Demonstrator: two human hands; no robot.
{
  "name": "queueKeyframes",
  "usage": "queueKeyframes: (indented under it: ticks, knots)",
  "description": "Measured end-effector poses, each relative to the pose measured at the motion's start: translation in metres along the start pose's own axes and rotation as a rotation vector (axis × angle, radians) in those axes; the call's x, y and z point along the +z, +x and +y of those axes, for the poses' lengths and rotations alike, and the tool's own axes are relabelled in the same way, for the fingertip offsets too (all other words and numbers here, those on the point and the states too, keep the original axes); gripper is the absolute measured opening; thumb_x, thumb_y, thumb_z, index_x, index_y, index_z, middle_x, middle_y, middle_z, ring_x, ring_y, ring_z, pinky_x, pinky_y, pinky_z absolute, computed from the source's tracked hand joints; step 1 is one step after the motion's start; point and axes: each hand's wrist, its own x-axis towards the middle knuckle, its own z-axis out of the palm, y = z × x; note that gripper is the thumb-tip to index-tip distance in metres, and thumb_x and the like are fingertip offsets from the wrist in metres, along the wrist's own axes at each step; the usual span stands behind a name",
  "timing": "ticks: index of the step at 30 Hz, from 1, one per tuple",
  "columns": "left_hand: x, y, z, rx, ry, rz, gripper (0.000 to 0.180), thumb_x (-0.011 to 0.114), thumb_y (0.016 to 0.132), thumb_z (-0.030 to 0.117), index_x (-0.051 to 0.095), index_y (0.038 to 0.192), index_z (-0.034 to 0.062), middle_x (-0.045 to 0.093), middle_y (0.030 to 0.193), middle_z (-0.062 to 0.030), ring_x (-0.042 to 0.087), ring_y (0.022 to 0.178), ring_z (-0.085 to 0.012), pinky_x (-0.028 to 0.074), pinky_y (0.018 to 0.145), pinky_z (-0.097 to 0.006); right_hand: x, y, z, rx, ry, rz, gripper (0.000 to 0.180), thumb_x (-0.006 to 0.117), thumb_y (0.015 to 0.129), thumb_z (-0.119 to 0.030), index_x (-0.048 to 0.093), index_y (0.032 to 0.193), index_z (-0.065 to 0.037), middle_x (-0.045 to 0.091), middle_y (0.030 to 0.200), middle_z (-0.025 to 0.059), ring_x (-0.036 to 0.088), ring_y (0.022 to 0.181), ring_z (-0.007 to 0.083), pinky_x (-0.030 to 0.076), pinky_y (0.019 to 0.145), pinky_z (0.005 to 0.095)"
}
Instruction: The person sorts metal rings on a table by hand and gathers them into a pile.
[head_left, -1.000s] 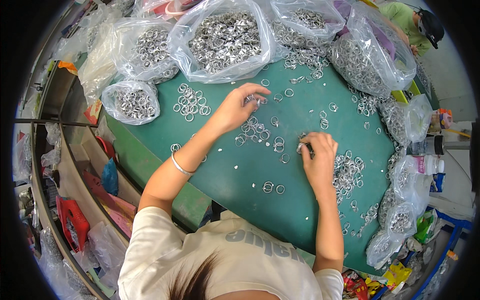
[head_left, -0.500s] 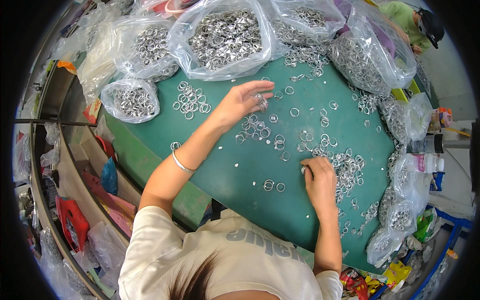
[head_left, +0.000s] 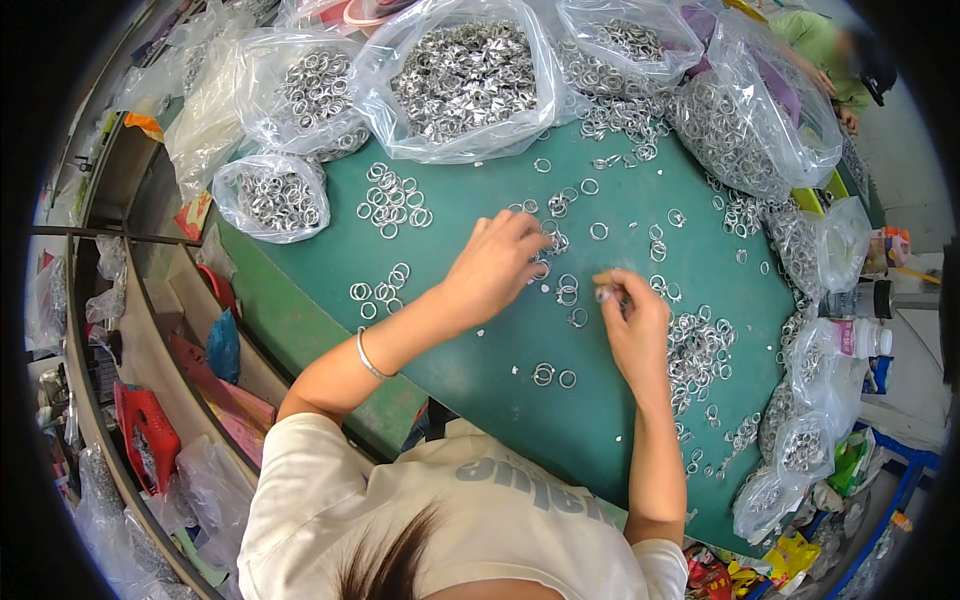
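Silver-coloured metal rings lie in loose groups on a green tabletop (head_left: 480, 400). My left hand (head_left: 497, 265) is over the middle of it, palm down, its bent fingers closed at some rings (head_left: 552, 238); the hand covers part of this group. Just to the right, my right hand (head_left: 638, 325) pinches a small ring (head_left: 603, 293) between thumb and fingers. Beside that hand spreads a dense heap of rings (head_left: 700, 350). Smaller groups sit farther left, one of them a patch of rings (head_left: 393, 203) and another a few rings (head_left: 380, 292) near my left forearm.
A large clear bag (head_left: 465, 85) of silver pieces stands at the far edge, beside a smaller bag of rings (head_left: 270, 200). More bags of rings (head_left: 740, 130) line the right side. Shelves with a red basket (head_left: 147, 437) are at left. Another person (head_left: 825, 60) is at far right.
My left hand has come down nearer and onto the middle rings. My right hand has moved away from my body, off the heap's edge, still pinching. The view has shifted slightly.
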Motion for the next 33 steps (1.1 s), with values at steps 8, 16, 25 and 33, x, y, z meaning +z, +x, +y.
queueKeyframes:
  ticks: [8,16,25,33]
  knots:
    - [0.015,-0.01,0.006,0.045,0.001,0.076,0.028,0.062,0.077,0.001,0.057,0.105,0.0037,0.056,0.103,-0.008,0.049,0.099,-0.0251,0.035,0.08,-0.038,0.014,0.019,0.007,-0.393,-0.515,-0.146,0.018,0.059,0.075,0.001,0.066,0.09,-0.006,0.059,0.08,0.0108,0.057,0.082,0.0288,0.041,0.076,0.0406]
    - [-0.011,-0.028,0.012,-0.62,-1.323,0.053,0.03,0.052,0.088,-0.003,0.053,0.118,-0.0022,0.061,0.1,-0.007,0.06,0.091,-0.0142,0.049,0.076,-0.026,-0.007,0.011,0.0,-0.183,-0.276,-0.014,0.014,0.06,0.076,0.004,0.061,0.088,-0.003,0.058,0.076,0.0117,0.057,0.071,0.0289,0.044,0.066,0.0387]
    - [-0.033,-0.042,-0.009,-0.859,-1.88,0.134,0.028,0.055,0.089,0.008,0.057,0.114,-0.0048,0.063,0.107,-0.0133,0.061,0.096,-0.0211,0.049,0.09,-0.035,0.056,0.02,-0.06,-0.271,0.099,-0.306,0.037,0.064,0.071,0.006,0.06,0.107,-0.001,0.06,0.089,0.0103,0.056,0.07,0.019,0.044,0.06,0.0296]
    - [-0.078,-0.032,-0.134,-0.128,0.154,0.243,0.021,0.05,0.091,0.005,0.055,0.11,-0.0018,0.052,0.119,-0.017,0.048,0.114,-0.0356,0.034,0.104,-0.045,0.052,0.037,-0.034,-0.265,-0.088,-0.173,0.025,0.064,0.076,0.003,0.063,0.101,0.0,0.062,0.09,0.0118,0.058,0.067,0.0226,0.047,0.062,0.0321]
